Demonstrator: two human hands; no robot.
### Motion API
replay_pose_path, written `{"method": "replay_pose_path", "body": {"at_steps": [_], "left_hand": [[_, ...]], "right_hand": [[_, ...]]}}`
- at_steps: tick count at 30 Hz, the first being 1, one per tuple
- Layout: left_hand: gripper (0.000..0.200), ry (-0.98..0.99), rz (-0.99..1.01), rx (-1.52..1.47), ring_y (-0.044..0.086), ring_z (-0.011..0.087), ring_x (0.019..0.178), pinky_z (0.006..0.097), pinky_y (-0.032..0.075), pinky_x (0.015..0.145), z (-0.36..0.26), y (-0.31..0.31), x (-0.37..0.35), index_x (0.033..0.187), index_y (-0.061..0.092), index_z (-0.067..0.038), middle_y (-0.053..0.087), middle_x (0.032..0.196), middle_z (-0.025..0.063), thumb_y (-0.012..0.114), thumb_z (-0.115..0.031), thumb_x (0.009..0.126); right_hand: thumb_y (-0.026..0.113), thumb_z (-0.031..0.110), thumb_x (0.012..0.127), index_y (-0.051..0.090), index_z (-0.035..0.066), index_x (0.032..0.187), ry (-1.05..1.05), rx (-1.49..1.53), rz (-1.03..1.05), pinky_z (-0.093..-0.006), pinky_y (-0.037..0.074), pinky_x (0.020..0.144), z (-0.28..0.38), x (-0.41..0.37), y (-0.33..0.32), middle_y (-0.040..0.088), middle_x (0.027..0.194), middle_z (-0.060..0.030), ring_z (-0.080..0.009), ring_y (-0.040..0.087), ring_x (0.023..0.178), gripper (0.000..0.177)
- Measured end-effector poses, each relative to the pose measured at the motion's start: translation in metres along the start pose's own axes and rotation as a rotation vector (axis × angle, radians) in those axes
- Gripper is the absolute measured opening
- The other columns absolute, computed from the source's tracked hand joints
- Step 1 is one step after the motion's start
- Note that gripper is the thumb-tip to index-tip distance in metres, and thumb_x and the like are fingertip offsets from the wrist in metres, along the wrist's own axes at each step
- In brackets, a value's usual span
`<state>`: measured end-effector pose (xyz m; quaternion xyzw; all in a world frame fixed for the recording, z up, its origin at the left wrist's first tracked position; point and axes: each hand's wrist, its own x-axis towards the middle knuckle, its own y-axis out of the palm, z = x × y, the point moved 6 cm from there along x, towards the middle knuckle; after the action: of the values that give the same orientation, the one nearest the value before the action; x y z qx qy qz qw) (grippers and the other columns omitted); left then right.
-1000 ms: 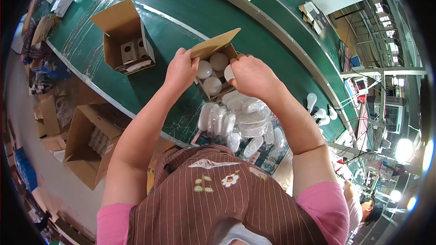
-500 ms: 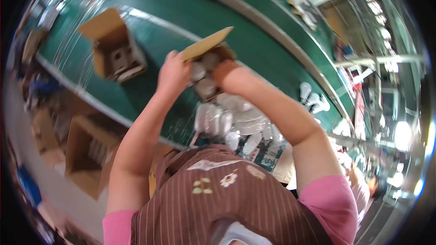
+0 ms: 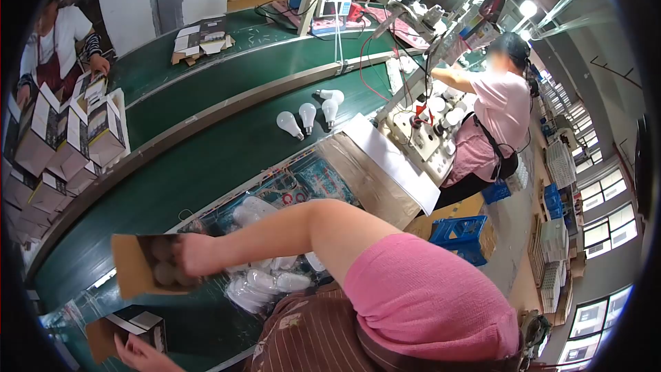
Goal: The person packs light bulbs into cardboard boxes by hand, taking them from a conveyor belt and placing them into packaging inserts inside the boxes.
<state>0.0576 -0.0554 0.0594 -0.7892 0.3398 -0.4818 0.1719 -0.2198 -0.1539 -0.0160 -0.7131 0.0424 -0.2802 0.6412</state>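
My right hand [image 3: 198, 255] is closed over the near side wall of an open cardboard box [image 3: 131, 269], its fingertips hidden inside. Round white light bulbs [image 3: 164, 273] stand in that box, next to my fingers. Lower left, my left hand [image 3: 140, 354] has its fingers apart against the flap of a second open carton [image 3: 103, 339], which has a white insert [image 3: 147, 319]. Bulbs in clear plastic wrap [image 3: 265, 282] lie beneath my right forearm.
Several loose bulbs [image 3: 308, 117] lie on the green bench [image 3: 227, 155]. Packed cartons [image 3: 65, 134] are stacked left, by a person [image 3: 62, 41]. Another person [image 3: 499, 96] works at a bulb fixture [image 3: 420, 138] on the right. A blue crate [image 3: 460, 238] stands beyond my elbow.
The view has swung right, bringing both co-workers into sight. My left hand has left the box of bulbs and is now at the second carton; my right hand stays at the bulb box.
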Motion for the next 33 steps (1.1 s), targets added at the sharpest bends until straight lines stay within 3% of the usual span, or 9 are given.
{"method": "replay_pose_path", "body": {"at_steps": [1,3,5,11,12,21,26,28,33], "left_hand": [[0.073,-0.429,0.103,0.141,0.049,0.0417,0.123,0.0585,0.040,0.102,-0.016,-0.027,0.005,0.136,0.049,0.003,0.050,0.133,0.0268,0.064,-0.052,0.090],[0.059,-0.180,-0.059,0.453,0.056,0.0400,0.111,0.0507,0.046,0.098,0.019,-0.040,-0.001,0.125,0.056,0.007,0.056,0.123,0.0271,0.063,-0.041,0.091],[0.059,-0.497,0.185,0.495,0.053,0.0375,0.118,0.0515,0.042,0.101,0.045,-0.043,0.001,0.121,0.059,0.008,0.053,0.130,0.0279,0.063,-0.043,0.091],[0.049,-0.578,0.377,0.345,0.063,0.0218,0.096,0.0327,0.051,0.082,0.192,-0.025,-0.047,0.130,0.056,0.004,0.065,0.116,0.0159,0.063,-0.031,0.096],[0.050,-0.860,0.337,0.078,0.064,0.0205,0.089,0.0316,0.053,0.072,0.198,-0.024,-0.061,0.130,0.056,0.002,0.066,0.112,0.0141,0.062,-0.034,0.096],[0.048,-0.747,0.501,-0.129,0.063,0.0193,0.082,0.0274,0.055,0.056,0.075,0.020,-0.082,0.138,0.047,-0.004,0.062,0.112,0.0149,0.054,-0.016,0.092],[0.066,-1.053,0.509,-0.464,0.049,0.0218,0.120,0.0370,0.048,0.080,0.013,0.026,-0.068,0.153,0.033,-0.017,0.049,0.138,0.0060,0.062,-0.029,0.094],[0.056,-1.018,0.447,-0.226,0.057,0.0294,0.112,0.0433,0.049,0.084,0.021,0.028,-0.053,0.134,0.052,0.000,0.056,0.130,0.0175,0.063,-0.038,0.094],[0.066,-0.773,0.762,-0.018,0.050,0.0340,0.124,0.0484,0.041,0.104,-0.017,0.037,-0.007,0.143,0.045,-0.002,0.047,0.142,0.0215,0.064,-0.041,0.093]], "right_hand": [[0.065,0.022,0.068,0.071,0.013,0.067,0.027,-0.043,0.012,-0.0441,0.049,0.074,-0.010,0.016,-0.003,0.067,0.077,-0.0022,-0.0248,0.062,0.087,0.010],[0.064,0.023,0.072,0.072,0.013,0.070,0.118,-0.058,0.038,-0.0431,0.047,0.076,-0.038,0.050,0.000,0.068,0.079,-0.0013,-0.0239,0.061,0.088,0.013],[0.063,0.024,0.075,0.073,0.012,0.073,0.173,-0.093,0.056,-0.0414,0.045,0.078,-0.068,0.078,0.015,0.069,0.081,-0.0013,-0.0230,0.061,0.088,0.016],[0.058,0.017,0.079,0.064,0.010,0.079,0.350,0.038,-0.618,-0.0406,0.046,0.083,-0.099,0.110,-0.001,0.059,0.085,-0.0067,-0.0277,0.058,0.094,0.009],[0.060,0.014,0.076,0.063,0.009,0.081,0.378,0.108,-0.565,-0.0410,0.046,0.086,-0.086,0.095,-0.029,0.059,0.086,-0.0066,-0.0282,0.059,0.093,0.008],[0.067,0.020,0.080,0.060,0.010,0.127,1.206,-0.025,-0.040,-0.0459,0.043,0.105,-0.243,-0.205,-0.090,0.059,0.128,-0.0169,-0.0358,0.055,0.120,0.048],[0.068,0.041,0.081,0.059,0.014,0.129,1.388,0.223,0.424,-0.0511,0.048,0.100,-0.308,-0.281,-0.043,0.060,0.130,-0.0183,-0.0381,0.058,0.120,0.056],[0.070,0.043,0.077,0.064,0.014,0.123,1.377,0.257,0.624,-0.0516,0.053,0.091,-0.301,-0.275,-0.012,0.065,0.121,-0.0183,-0.0375,0.061,0.116,0.056],[0.076,0.033,0.071,0.063,0.007,0.121,1.402,0.495,0.257,-0.0466,0.056,0.088,-0.250,-0.224,-0.028,0.068,0.113,-0.0201,-0.0337,0.068,0.104,0.058]]}}
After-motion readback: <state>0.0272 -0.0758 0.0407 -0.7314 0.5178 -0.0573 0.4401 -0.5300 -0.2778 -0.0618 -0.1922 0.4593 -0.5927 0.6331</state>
